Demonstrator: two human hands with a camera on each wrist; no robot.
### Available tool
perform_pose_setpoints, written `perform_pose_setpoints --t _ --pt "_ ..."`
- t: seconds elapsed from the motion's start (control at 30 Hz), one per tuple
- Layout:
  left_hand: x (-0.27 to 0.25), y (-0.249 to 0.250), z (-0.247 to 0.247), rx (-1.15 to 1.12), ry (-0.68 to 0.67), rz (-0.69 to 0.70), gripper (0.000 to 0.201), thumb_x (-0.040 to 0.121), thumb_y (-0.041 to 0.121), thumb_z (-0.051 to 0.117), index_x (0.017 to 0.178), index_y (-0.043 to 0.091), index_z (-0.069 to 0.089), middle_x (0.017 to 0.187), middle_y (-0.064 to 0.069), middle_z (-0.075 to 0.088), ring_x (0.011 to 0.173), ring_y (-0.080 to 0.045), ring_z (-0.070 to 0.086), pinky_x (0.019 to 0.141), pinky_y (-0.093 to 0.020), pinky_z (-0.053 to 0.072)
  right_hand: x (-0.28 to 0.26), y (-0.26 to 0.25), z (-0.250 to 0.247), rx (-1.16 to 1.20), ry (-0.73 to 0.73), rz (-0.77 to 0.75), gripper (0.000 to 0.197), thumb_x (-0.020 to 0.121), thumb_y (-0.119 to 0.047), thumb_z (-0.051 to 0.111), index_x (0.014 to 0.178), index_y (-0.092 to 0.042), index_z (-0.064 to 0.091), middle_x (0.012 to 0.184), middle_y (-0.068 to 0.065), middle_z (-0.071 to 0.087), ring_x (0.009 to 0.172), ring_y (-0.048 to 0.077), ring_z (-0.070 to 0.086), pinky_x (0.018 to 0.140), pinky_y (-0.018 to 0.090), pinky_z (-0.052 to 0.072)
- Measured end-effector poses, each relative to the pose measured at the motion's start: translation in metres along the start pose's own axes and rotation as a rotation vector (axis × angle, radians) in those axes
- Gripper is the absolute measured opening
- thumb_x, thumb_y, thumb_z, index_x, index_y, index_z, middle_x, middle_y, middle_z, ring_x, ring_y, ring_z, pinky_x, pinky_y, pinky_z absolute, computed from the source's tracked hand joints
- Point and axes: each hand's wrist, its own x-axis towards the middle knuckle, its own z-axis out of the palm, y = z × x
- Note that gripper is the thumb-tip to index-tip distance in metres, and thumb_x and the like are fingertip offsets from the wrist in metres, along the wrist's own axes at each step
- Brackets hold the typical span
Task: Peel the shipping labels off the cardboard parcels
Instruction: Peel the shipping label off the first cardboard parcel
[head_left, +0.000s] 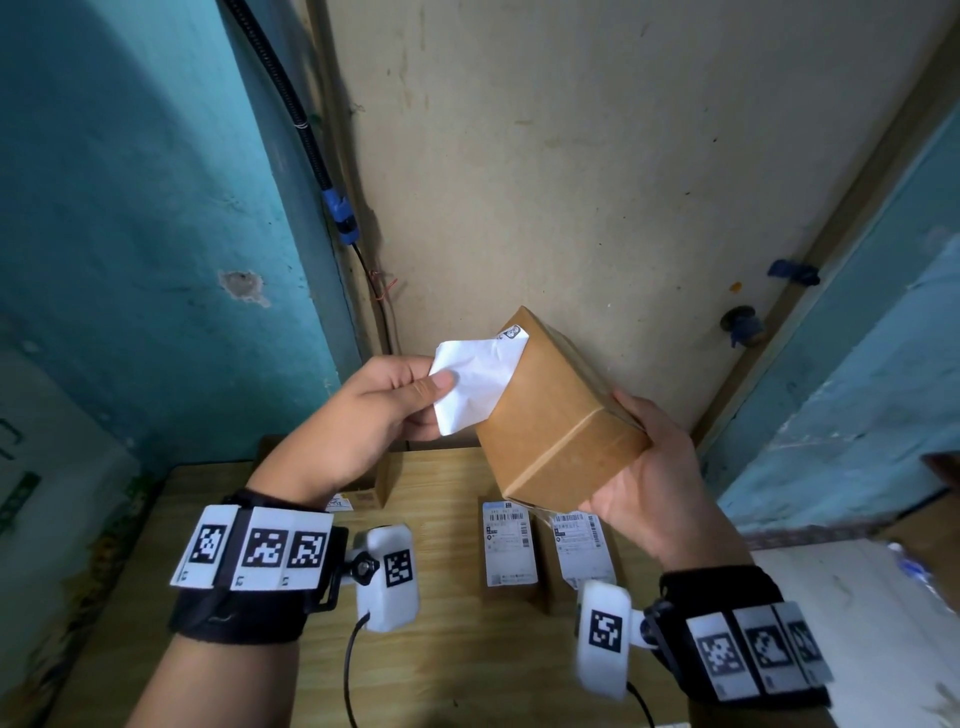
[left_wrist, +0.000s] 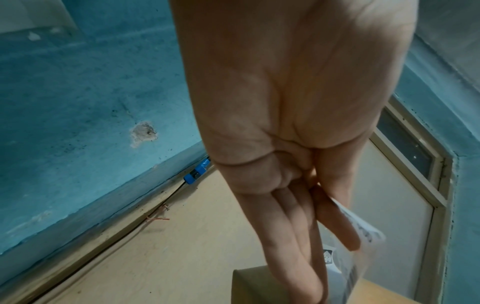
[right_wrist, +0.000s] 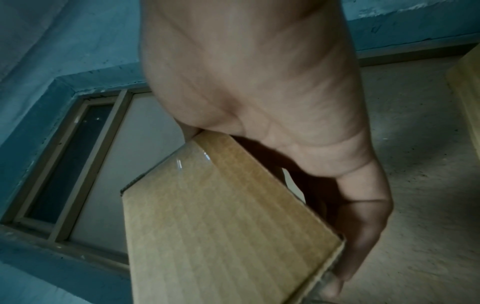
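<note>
Above the counter (head_left: 457, 670), the right hand (head_left: 660, 488) cups a plain cardboard box (head_left: 556, 415), tilted, fingers (right_wrist: 363, 236) wrapped round its far side. The left hand (head_left: 363, 415) pinches a white label (head_left: 475, 384) between thumb and fingers (left_wrist: 335, 220); the label is mostly lifted (one corner still clings to the box's top-left edge). On the counter below lie two more boxes (head_left: 511, 551), side by side, labels up, and another box (head_left: 382, 486) at the far left. What the boxes hold cannot be seen.

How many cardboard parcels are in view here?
4: one parcel gripped in the right hand, two labelled parcels side by side on the wooden table, and one parcel partly hidden behind the left hand. More may be hidden.
</note>
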Motion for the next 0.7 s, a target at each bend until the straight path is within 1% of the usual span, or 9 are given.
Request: perform_pose_setpoints --t 0.1,0.17,0.2,0.27,0.33,0.47,0.53,0.63,0.7 --pt "0.0 -0.003 0.0 -0.043 0.006 -0.024 0.056 0.091 0.031 0.058 0.093 -0.024 0.049 0.086 -0.018 0.045 0.079 -0.032 0.038 0.071 -0.037 0.039 -0.002 0.001 -0.001 0.0 -0.008 0.008 0.068 0.082 -0.051 0.055 0.141 -0.015 0.057 0.135 0.02 0.068 0.122 0.041 0.067 0.099 0.062 0.05" --pt "0.0 -0.005 0.0 -0.087 0.046 -0.053 0.045 0.093 0.027 0.062 0.098 -0.018 0.058 0.089 -0.023 0.051 0.084 -0.035 0.049 0.076 -0.038 0.055 -0.003 0.002 -0.002 0.026 -0.009 0.016 0.069 0.082 -0.05 0.057 0.141 -0.015 0.057 0.137 0.021 0.066 0.123 0.041 0.066 0.102 0.063 0.048" --pt "-0.001 -0.005 0.0 -0.11 0.061 -0.07 0.039 0.093 0.026 0.061 0.102 -0.012 0.062 0.095 -0.027 0.055 0.09 -0.037 0.053 0.08 -0.036 0.059 -0.003 0.002 -0.002 0.035 -0.013 0.019 0.07 0.082 -0.05 0.057 0.142 -0.014 0.057 0.139 0.021 0.065 0.124 0.041 0.065 0.104 0.064 0.047" --pt "-0.002 -0.005 0.002 -0.14 0.066 -0.097 0.035 0.091 0.025 0.059 0.108 -0.005 0.065 0.103 -0.032 0.058 0.099 -0.037 0.057 0.085 -0.036 0.059 -0.004 0.004 -0.003 0.039 -0.017 0.019 0.073 0.082 -0.05 0.057 0.145 -0.014 0.055 0.142 0.022 0.063 0.125 0.041 0.064 0.104 0.065 0.046" --pt "-0.003 -0.005 0.002 -0.162 0.064 -0.11 0.034 0.091 0.025 0.058 0.109 -0.003 0.066 0.108 -0.036 0.061 0.101 -0.036 0.061 0.088 -0.038 0.058 -0.005 0.006 -0.003 0.037 -0.021 0.013 0.073 0.083 -0.051 0.056 0.146 -0.013 0.054 0.143 0.022 0.062 0.125 0.041 0.065 0.102 0.064 0.049" --pt "-0.004 -0.006 0.003 -0.185 0.043 -0.112 0.036 0.086 0.025 0.053 0.108 -0.001 0.066 0.106 -0.026 0.069 0.101 -0.032 0.065 0.089 -0.038 0.058 -0.007 0.005 -0.004 0.062 -0.028 0.008 0.062 0.083 -0.048 0.057 0.135 -0.014 0.061 0.135 0.02 0.068 0.117 0.039 0.07 0.093 0.06 0.054" --pt "-0.003 -0.007 0.002 -0.191 0.035 -0.109 0.038 0.086 0.025 0.053 0.11 -0.001 0.065 0.112 -0.027 0.069 0.105 -0.032 0.065 0.089 -0.038 0.058 -0.008 0.005 -0.003 0.068 -0.031 0.015 0.059 0.083 -0.048 0.057 0.132 -0.015 0.062 0.134 0.019 0.069 0.118 0.04 0.069 0.094 0.06 0.053" --pt "-0.002 -0.01 -0.001 -0.189 0.026 -0.11 0.038 0.088 0.026 0.052 0.114 0.002 0.063 0.119 -0.024 0.067 0.107 -0.031 0.066 0.089 -0.038 0.058 -0.006 0.006 -0.004 0.066 -0.036 0.021 0.064 0.084 -0.049 0.057 0.139 -0.015 0.06 0.138 0.019 0.066 0.123 0.04 0.067 0.098 0.063 0.051" --pt "-0.002 -0.012 -0.004 -0.201 0.018 -0.103 0.037 0.094 0.031 0.058 0.115 0.001 0.063 0.113 -0.025 0.068 0.102 -0.034 0.066 0.092 -0.04 0.055 -0.006 0.006 -0.005 0.067 -0.041 0.026 0.067 0.085 -0.051 0.056 0.142 -0.016 0.058 0.14 0.019 0.066 0.124 0.04 0.066 0.098 0.063 0.051"
